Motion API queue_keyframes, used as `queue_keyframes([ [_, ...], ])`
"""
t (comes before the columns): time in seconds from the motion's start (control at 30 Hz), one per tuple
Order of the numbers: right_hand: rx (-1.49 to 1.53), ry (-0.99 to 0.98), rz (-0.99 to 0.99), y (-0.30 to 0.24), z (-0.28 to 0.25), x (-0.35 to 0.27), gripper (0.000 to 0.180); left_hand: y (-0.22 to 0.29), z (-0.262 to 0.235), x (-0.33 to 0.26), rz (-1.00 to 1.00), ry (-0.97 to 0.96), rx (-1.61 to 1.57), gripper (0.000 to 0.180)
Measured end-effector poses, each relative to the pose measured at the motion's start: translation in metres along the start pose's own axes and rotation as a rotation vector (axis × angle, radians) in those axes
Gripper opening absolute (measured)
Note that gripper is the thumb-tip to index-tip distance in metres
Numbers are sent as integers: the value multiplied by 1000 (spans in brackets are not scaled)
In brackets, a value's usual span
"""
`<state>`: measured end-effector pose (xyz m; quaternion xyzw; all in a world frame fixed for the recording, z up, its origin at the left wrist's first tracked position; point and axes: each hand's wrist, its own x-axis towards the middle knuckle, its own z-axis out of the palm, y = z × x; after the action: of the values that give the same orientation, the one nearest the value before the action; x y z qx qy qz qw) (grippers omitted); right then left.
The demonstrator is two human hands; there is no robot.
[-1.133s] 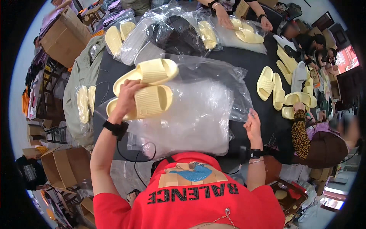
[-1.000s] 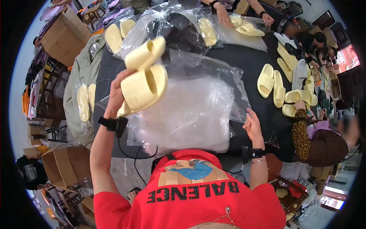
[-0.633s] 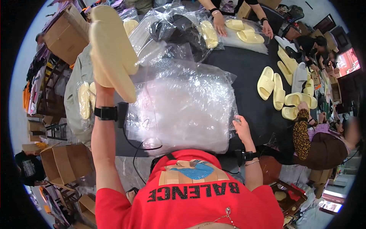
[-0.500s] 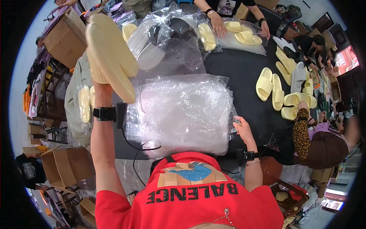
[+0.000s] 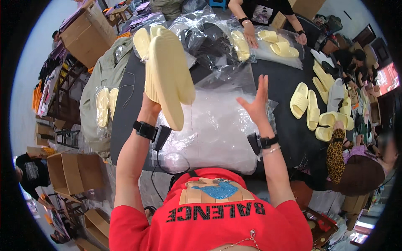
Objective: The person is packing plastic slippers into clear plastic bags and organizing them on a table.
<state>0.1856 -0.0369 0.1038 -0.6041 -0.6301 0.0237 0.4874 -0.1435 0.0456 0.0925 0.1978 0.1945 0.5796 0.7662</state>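
Observation:
A pair of pale yellow slide slippers [image 5: 168, 77] is raised upright, toes up, over the left part of the table. My left hand [image 5: 150, 108] grips the pair from below; the slippers hide most of its fingers. Under both hands lies a stack of clear plastic bags [image 5: 209, 134] at the near edge of the table. Above the right side of that stack, my right hand [image 5: 258, 103] is raised and holds nothing, thumb apart from the upstretched fingers.
Bagged dark slippers [image 5: 215, 46] lie at the far middle of the black table [image 5: 278, 108]. A co-worker's hands [image 5: 250, 35] rest by bagged yellow slippers [image 5: 285, 49]. Loose yellow slippers [image 5: 300, 100] sit at the right, beside another person's patterned sleeve [image 5: 336, 154]. Cardboard boxes [image 5: 86, 35] stand left.
My left hand has brought the slippers rightward, nearer the bag stack. My right hand has left the stack's right edge, risen forward and opened out.

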Motion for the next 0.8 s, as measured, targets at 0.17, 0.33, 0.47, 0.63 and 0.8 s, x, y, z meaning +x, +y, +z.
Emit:
queue_keyframes([
  [0.17, 547, -341, 407, 42, 44, 11, 33, 14, -6, -10, 176, 177, 68, 35],
  [0.33, 357, -286, 498, 84, 43, -31, 26, 114, -20, -29, 566, 357, 166, 43],
  [0.47, 156, -320, 538, 90, 47, -30, 36, 146, -11, -36, 609, 239, 292, 38],
  [0.63, -202, -156, 294, 80, 35, -20, 51, 84, 56, -40, 381, 60, 724, 28],
  [0.8, -654, -292, 280, 70, -48, -26, 50, -46, 80, -55, 361, -641, 1609, 36],
])
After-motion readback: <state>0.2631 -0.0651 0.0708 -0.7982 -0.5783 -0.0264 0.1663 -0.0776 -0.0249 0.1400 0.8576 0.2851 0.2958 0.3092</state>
